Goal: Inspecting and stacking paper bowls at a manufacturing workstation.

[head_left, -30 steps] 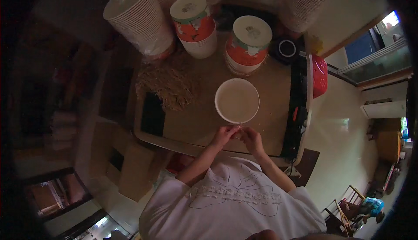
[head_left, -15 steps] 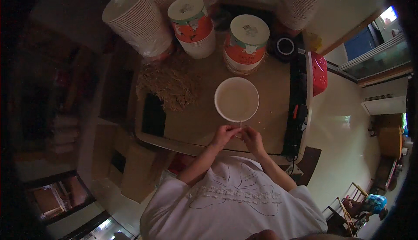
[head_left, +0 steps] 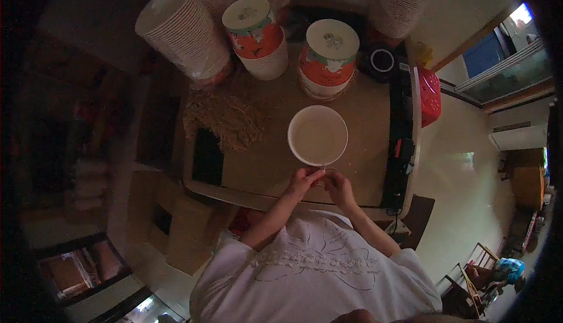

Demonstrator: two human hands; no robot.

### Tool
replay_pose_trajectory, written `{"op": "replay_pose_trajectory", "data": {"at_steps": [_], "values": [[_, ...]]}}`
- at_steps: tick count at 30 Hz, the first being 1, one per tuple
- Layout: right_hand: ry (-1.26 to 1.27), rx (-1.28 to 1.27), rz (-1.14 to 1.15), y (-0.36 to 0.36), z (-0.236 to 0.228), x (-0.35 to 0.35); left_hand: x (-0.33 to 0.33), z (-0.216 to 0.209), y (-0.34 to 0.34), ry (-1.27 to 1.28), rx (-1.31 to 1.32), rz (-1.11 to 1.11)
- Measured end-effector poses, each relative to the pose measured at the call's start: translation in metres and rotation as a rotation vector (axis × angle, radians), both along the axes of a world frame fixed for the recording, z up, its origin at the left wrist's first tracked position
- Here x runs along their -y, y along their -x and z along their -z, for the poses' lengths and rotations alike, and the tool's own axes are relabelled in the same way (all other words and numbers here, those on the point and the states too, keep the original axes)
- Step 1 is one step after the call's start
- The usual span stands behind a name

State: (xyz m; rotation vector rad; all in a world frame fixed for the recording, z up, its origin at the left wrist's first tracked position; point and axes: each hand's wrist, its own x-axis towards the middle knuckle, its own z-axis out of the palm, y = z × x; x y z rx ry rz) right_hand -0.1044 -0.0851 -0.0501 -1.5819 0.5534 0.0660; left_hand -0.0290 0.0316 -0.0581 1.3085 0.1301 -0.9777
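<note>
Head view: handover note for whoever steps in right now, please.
Left hand and right hand: fingertips together at the near rim of the open white bowl, pinching something too small to identify.
Bowl stands on the brown table, nothing visible inside it.
Behind it: two lidded tubs, stacked cups; pile of tan shreds to the left.
Bowl not lidded.

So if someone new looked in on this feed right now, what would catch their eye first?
Probably the open white round paper bowl in the middle of the brown tabletop, with the left hand and right hand meeting at its near rim. Behind it stand two lidded red-and-white tubs, and to the left lies a heap of tan straw-like shreds.
</note>
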Motion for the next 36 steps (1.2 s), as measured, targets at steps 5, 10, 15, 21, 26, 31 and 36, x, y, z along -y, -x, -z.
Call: {"op": "replay_pose_trajectory", "data": {"at_steps": [5, 10, 15, 21, 26, 31, 36], "values": [[0.127, 0.08, -0.085, 0.003, 0.014, 0.004, -0.004, 0.02, 0.004, 0.045, -0.057, -0.14], [0.056, -0.01, -0.055, 0.005, 0.014, 0.006, -0.005, 0.014, 0.002, 0.007, -0.067, -0.192], [0.034, 0.036, -0.051, 0.004, 0.016, 0.005, -0.003, 0.025, 0.002, -0.028, -0.123, -0.129], [0.104, 0.055, -0.091, 0.004, 0.009, 0.006, -0.004, 0.037, 0.003, -0.004, -0.054, -0.135], [0.069, 0.009, -0.11, 0.005, 0.011, 0.007, -0.006, 0.038, 0.003, -0.076, 0.083, -0.169], [0.097, 0.003, -0.103, 0.005, 0.013, 0.009, -0.002, 0.026, -0.001, -0.077, 0.078, -0.15], [-0.005, 0.1, -0.037, 0.004, 0.019, 0.009, -0.005, 0.025, 0.008, -0.259, 0.587, -0.129]]}}
